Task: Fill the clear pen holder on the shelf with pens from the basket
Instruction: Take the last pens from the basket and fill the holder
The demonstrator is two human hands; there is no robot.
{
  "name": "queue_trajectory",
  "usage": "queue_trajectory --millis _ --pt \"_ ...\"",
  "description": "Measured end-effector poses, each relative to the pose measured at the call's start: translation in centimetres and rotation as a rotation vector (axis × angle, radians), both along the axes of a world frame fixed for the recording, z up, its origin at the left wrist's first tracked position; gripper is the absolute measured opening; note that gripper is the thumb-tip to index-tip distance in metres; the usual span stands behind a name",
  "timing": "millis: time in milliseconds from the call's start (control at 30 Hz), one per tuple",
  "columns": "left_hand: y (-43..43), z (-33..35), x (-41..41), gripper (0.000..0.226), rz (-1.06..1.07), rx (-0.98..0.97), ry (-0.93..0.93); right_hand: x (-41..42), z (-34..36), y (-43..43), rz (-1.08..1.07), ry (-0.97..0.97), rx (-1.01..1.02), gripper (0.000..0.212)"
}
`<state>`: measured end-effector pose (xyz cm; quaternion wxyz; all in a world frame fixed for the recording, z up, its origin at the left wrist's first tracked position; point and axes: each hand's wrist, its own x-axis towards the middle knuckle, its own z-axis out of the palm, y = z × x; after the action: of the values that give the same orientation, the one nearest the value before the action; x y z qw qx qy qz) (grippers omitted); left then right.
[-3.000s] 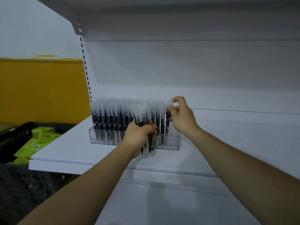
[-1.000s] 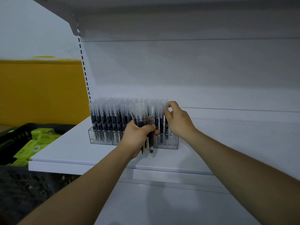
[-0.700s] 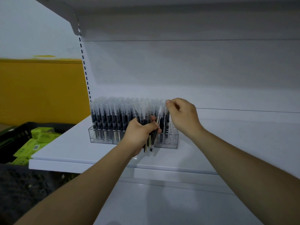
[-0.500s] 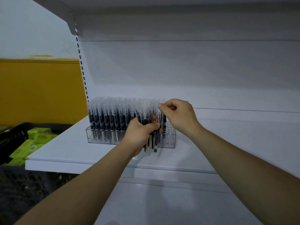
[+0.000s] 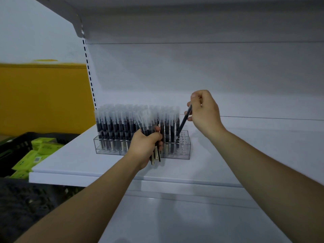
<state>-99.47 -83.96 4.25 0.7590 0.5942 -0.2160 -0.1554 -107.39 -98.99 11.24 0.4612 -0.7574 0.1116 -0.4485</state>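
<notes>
**One pen tilted at the clear holder on a white shelf**

A white shelf [image 5: 245,155] is carrying the work, with a pale back panel [image 5: 192,76] rising behind it, a second shelf [image 5: 175,18] hanging overhead and a slotted upright [image 5: 89,79] running down at its left end. Beyond that end a yellow wall [image 5: 43,99] is showing, and at the lower left a black basket [image 5: 21,146] is holding bright green packs [image 5: 33,156], too overlapped to count.

One clear pen holder [image 5: 183,152] is standing near the shelf's left front corner. Capped dark pens [image 5: 119,123] are filling it in tight rows, too many to count; bare holes are showing at its right end.

Two hands are working. The left hand [image 5: 146,144] is curling round a bundle of pens [image 5: 146,126], several, exact number unclear, and holding them upright just in front of the holder, their lower ends hanging below the fist. The right hand [image 5: 206,113] is pinching one pen [image 5: 184,122] near its top between thumb and fingers; it is leaning, its lower tip sitting at the bare holes, beside the last filled row
</notes>
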Motion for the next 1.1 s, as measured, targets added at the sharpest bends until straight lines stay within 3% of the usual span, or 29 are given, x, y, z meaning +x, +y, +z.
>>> queue_trajectory --millis 233,367,633,933,1100 --pt "-0.1 0.1 -0.3 0.015 -0.073 -0.001 -0.049 0.5 -1.3 -0.1 -0.012 0.078 -0.182 0.011" --pt "-0.2 0.3 -0.5 0.018 -0.080 0.009 -0.049 0.6 -2.7 0.4 -0.004 0.152 -0.278 0.021" --pt "-0.3 0.3 -0.6 0.005 -0.101 -0.011 -0.080 1.2 -3.2 0.6 -0.034 0.234 -0.287 0.019" --pt "-0.2 0.4 -0.9 0.010 -0.083 -0.062 -0.051 1.4 -4.6 0.2 -0.077 0.383 -0.247 0.033" --pt "-0.4 0.7 -1.1 0.010 -0.071 -0.031 -0.080 0.2 -3.4 1.0 -0.096 0.132 -0.260 0.017"
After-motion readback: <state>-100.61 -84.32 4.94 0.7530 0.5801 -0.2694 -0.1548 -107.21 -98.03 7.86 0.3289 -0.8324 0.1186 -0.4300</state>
